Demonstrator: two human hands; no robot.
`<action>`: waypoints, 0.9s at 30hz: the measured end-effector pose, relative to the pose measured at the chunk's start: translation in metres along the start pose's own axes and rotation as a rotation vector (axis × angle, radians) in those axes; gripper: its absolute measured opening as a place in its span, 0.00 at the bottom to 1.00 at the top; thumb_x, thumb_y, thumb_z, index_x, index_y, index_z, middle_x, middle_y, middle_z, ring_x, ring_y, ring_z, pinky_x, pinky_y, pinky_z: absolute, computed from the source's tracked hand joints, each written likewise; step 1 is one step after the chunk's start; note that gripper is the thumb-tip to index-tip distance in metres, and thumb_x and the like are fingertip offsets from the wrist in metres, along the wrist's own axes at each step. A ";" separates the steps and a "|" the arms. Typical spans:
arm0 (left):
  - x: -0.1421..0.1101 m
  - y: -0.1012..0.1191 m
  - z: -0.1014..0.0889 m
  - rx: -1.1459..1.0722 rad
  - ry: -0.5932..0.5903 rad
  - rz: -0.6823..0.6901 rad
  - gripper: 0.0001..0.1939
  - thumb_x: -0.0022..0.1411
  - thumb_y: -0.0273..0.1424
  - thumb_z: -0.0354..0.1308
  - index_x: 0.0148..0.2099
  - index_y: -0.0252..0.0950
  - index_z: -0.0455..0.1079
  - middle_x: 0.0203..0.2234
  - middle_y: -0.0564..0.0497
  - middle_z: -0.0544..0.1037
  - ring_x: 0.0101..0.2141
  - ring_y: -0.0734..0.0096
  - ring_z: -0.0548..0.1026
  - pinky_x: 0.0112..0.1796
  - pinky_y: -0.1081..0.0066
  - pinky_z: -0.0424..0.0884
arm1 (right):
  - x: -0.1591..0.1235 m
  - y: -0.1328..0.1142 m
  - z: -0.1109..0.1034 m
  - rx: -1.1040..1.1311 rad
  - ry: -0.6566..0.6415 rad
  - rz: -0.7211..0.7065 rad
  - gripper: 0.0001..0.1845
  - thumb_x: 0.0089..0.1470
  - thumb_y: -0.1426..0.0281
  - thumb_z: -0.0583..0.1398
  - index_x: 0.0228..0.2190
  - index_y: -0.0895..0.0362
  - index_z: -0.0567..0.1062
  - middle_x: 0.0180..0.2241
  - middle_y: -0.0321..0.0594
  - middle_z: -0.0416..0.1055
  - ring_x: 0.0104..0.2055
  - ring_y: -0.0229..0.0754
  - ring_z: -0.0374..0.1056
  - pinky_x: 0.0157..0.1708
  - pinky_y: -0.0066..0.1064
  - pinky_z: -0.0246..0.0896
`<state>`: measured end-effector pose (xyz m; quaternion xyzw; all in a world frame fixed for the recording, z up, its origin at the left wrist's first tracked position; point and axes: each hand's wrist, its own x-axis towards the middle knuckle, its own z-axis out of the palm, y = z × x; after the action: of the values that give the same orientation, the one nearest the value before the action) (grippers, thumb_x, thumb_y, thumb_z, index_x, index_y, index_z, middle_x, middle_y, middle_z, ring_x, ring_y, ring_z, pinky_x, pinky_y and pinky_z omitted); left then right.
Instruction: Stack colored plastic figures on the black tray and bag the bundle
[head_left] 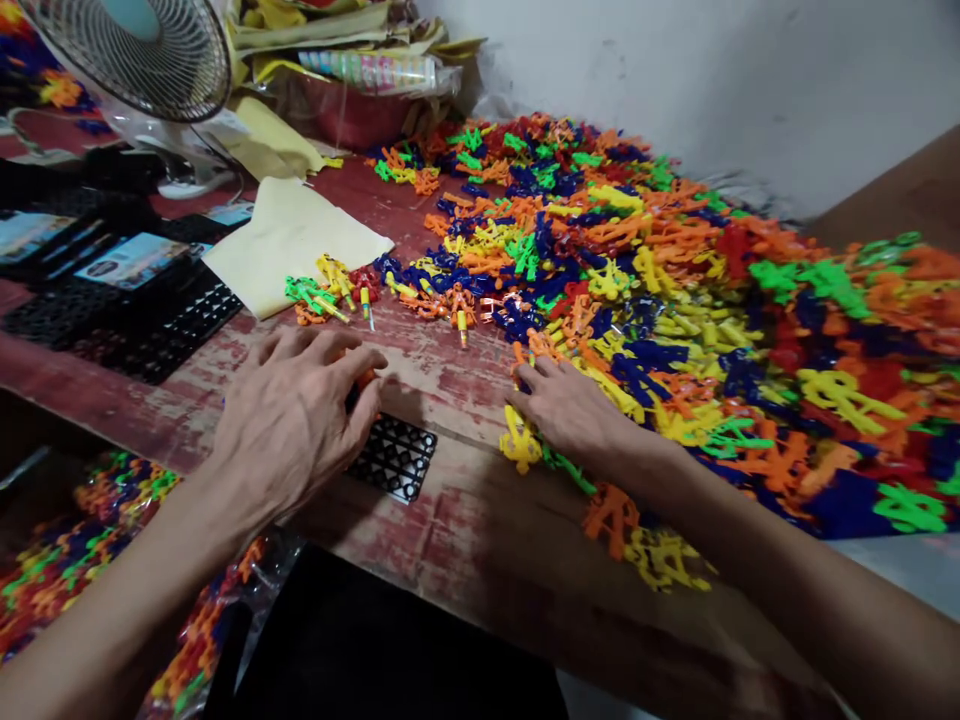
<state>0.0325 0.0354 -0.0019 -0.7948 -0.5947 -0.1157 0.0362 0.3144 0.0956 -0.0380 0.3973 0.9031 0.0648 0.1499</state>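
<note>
My left hand [296, 415] rests knuckles-up on a worn red wooden table [450, 520], its fingers curled over a small orange plastic piece [364, 379] and partly covering a black grid tray [396, 458]. My right hand [566, 405] reaches into the near edge of a big heap of coloured plastic toy pieces [675, 290], fingers bent among orange and yellow ones; what they hold, if anything, is hidden. A short row of assembled toy pieces [352, 290] lies just beyond both hands.
Several black grid trays [142, 320] with printed cards are stacked at the left, beside a yellow cloth [292, 235]. A desk fan [139, 50] stands at the back left, cardboard and packets behind. Bagged coloured pieces [67, 560] lie below the table's front edge.
</note>
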 end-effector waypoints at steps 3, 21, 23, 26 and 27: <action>-0.001 -0.001 0.001 0.001 0.005 -0.002 0.20 0.69 0.40 0.43 0.47 0.44 0.76 0.49 0.46 0.77 0.54 0.47 0.70 0.55 0.45 0.63 | -0.004 0.013 0.007 0.004 -0.011 -0.032 0.14 0.62 0.76 0.53 0.39 0.56 0.79 0.41 0.50 0.71 0.44 0.52 0.62 0.41 0.40 0.56; -0.008 0.000 -0.005 0.051 -0.018 -0.029 0.19 0.70 0.39 0.43 0.49 0.41 0.75 0.51 0.46 0.76 0.52 0.52 0.69 0.56 0.50 0.62 | 0.019 -0.019 0.013 0.277 0.229 0.021 0.13 0.61 0.61 0.60 0.39 0.58 0.74 0.36 0.44 0.73 0.33 0.43 0.66 0.32 0.31 0.55; -0.009 0.000 -0.007 0.044 -0.017 -0.026 0.19 0.70 0.39 0.44 0.49 0.41 0.75 0.50 0.46 0.77 0.52 0.51 0.69 0.56 0.50 0.62 | 0.024 -0.034 0.012 0.236 0.298 0.127 0.09 0.62 0.67 0.59 0.41 0.58 0.74 0.36 0.45 0.74 0.35 0.45 0.68 0.33 0.32 0.56; -0.008 0.001 -0.008 0.040 -0.042 -0.037 0.19 0.70 0.39 0.44 0.50 0.41 0.75 0.49 0.45 0.77 0.52 0.50 0.69 0.55 0.49 0.63 | 0.021 -0.059 0.015 0.094 0.317 0.141 0.10 0.60 0.77 0.55 0.37 0.60 0.76 0.35 0.49 0.75 0.40 0.52 0.69 0.40 0.39 0.58; -0.007 0.001 -0.008 0.040 -0.048 -0.045 0.19 0.70 0.39 0.44 0.49 0.41 0.75 0.49 0.45 0.77 0.52 0.50 0.69 0.55 0.48 0.64 | 0.018 -0.065 0.018 0.088 0.319 0.131 0.11 0.59 0.80 0.53 0.35 0.60 0.76 0.34 0.51 0.74 0.40 0.53 0.69 0.41 0.41 0.58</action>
<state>0.0303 0.0270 0.0041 -0.7829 -0.6152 -0.0854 0.0354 0.2636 0.0654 -0.0747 0.4462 0.8894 0.0973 -0.0174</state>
